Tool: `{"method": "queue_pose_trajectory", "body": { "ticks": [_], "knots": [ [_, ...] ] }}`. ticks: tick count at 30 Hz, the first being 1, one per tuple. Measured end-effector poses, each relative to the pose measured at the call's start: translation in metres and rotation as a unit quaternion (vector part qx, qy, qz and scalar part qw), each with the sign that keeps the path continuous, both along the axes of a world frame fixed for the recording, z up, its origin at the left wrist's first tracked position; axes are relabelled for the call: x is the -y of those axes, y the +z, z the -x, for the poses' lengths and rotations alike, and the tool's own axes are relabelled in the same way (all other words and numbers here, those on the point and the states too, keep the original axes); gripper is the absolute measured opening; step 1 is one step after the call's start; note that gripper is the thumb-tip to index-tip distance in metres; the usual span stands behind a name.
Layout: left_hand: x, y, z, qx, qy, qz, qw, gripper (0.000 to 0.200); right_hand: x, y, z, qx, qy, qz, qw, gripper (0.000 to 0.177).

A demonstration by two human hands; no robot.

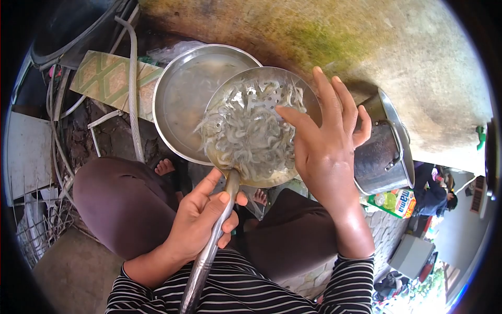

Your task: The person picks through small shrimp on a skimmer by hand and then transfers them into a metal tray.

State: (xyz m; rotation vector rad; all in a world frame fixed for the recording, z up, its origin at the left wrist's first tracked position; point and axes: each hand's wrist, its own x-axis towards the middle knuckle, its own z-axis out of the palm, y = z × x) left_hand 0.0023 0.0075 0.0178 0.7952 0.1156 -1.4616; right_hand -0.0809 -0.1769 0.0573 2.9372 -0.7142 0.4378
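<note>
My left hand is wrapped round the metal handle of a wide perforated skimmer. A heap of small grey, translucent shrimp lies on the skimmer. My right hand is over the skimmer's right side, fingers spread, thumb pointing at the shrimp; nothing shows between its fingers. Behind and partly under the skimmer is a round steel basin holding cloudy water. The skimmer hides the basin's right part.
A steel pot stands to the right, beside a green and red packet. A pale hose and a patterned tile lie left of the basin. A stained wall rises behind. Another person is at the far right.
</note>
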Motion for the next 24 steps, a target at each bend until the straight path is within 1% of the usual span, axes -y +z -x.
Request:
{"method": "queue_pose_trajectory", "body": {
  "ticks": [5, 7, 12, 14, 18, 20, 21, 23, 24],
  "knots": [
    [0.0, 0.002, 0.0, -0.001, -0.02, -0.002, 1.0, 0.05, 0.004, -0.006, -0.001, -0.013, 0.0, 0.034, 0.999, 0.028],
    [-0.001, 0.0, -0.001, -0.009, -0.034, 0.016, 0.999, 0.054, 0.005, -0.008, -0.001, -0.015, -0.002, 0.036, 0.999, 0.029],
    [-0.002, -0.001, -0.001, -0.005, -0.038, 0.021, 0.999, 0.055, 0.007, -0.012, -0.002, -0.014, -0.003, 0.044, 0.999, 0.031],
    [-0.002, -0.001, -0.001, -0.003, -0.04, 0.022, 0.999, 0.055, 0.006, -0.011, -0.003, -0.021, -0.013, 0.031, 0.999, 0.042],
    [-0.002, -0.001, 0.0, -0.006, -0.04, 0.022, 0.999, 0.054, 0.007, -0.013, -0.003, -0.029, -0.009, 0.044, 0.999, 0.042],
    [-0.002, -0.001, 0.0, -0.005, -0.039, 0.02, 0.999, 0.054, 0.009, -0.017, -0.003, -0.021, -0.002, 0.082, 0.996, 0.027],
    [-0.001, -0.001, 0.0, -0.007, -0.039, 0.021, 0.999, 0.054, 0.009, -0.017, -0.003, -0.021, -0.002, 0.082, 0.996, 0.027],
    [-0.001, -0.001, -0.001, -0.008, -0.038, 0.021, 0.999, 0.054, 0.008, -0.017, -0.003, -0.01, -0.006, 0.102, 0.995, 0.019],
    [-0.001, -0.001, -0.001, -0.007, -0.038, 0.019, 0.999, 0.054, 0.007, -0.015, -0.003, -0.01, -0.005, 0.102, 0.995, 0.019]
  ]
}}
